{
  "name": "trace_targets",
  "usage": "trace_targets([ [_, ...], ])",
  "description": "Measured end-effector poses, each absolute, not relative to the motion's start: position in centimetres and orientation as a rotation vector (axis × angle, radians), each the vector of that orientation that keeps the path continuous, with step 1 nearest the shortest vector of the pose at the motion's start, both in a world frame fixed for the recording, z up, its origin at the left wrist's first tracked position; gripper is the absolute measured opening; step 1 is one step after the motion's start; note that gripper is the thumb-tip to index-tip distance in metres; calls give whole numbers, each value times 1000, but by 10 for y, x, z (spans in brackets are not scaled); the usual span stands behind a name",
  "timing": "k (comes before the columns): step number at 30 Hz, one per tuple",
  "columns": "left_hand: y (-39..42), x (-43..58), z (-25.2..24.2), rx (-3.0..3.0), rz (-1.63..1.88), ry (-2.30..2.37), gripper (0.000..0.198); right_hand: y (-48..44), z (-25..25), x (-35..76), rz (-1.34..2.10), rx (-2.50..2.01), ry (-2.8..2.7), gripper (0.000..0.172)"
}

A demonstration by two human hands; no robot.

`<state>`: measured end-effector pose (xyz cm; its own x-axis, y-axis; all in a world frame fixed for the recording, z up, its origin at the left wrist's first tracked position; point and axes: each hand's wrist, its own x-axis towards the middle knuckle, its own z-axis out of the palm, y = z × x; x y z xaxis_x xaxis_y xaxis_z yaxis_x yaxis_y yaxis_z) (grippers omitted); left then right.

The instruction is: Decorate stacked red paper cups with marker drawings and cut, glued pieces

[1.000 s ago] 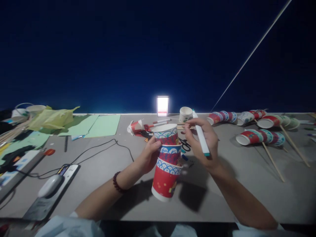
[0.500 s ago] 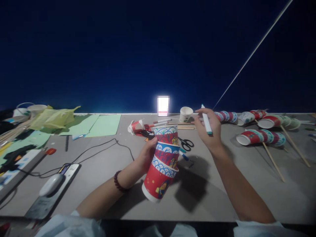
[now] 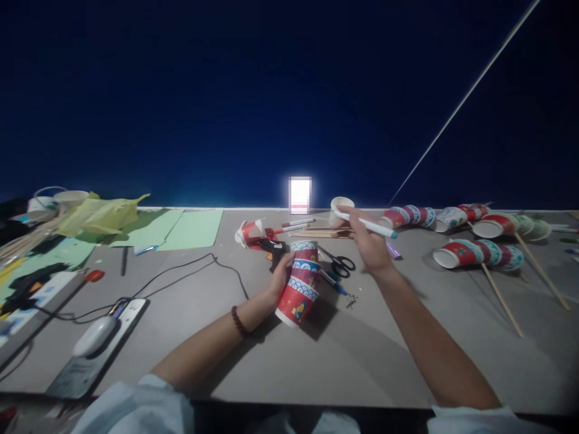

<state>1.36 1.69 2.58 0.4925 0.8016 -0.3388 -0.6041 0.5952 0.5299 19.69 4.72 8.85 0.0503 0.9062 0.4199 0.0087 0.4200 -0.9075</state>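
Observation:
My left hand [image 3: 281, 278] is closed around the side of a joined row of red paper cups [image 3: 298, 286], which tilts over the table with its white base toward me. Blue and white scale patterns ring the cup rims. My right hand [image 3: 368, 246] grips a white marker pen [image 3: 368, 225], its teal end pointing right. That hand is raised in front of a white paper cup [image 3: 342, 205]. Black-handled scissors [image 3: 341, 265] lie just right of the held cups. A black glue gun [image 3: 274, 248] lies behind my left hand, partly hidden by it.
Several similar cup rows, some on wooden sticks, lie at the right, one being a red and teal row [image 3: 479, 253]. Green paper sheets [image 3: 192, 228] and a yellow bag [image 3: 99, 216] are back left. A power strip [image 3: 40, 301], a phone [image 3: 97, 349] and a black cable [image 3: 181, 265] occupy the left.
My left hand has moved the cup row forward and down toward the table. The marker in my right hand has swung from near upright to nearly level, and that hand has shifted left.

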Motion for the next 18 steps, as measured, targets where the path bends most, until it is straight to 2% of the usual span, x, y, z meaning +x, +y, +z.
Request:
trace_targets([
  [12,22,6,7,364,796,585,45,40,68,174,860,-929,-1538,10],
  [18,24,7,9,367,783,619,47,44,62,177,857,-995,-1622,6],
])
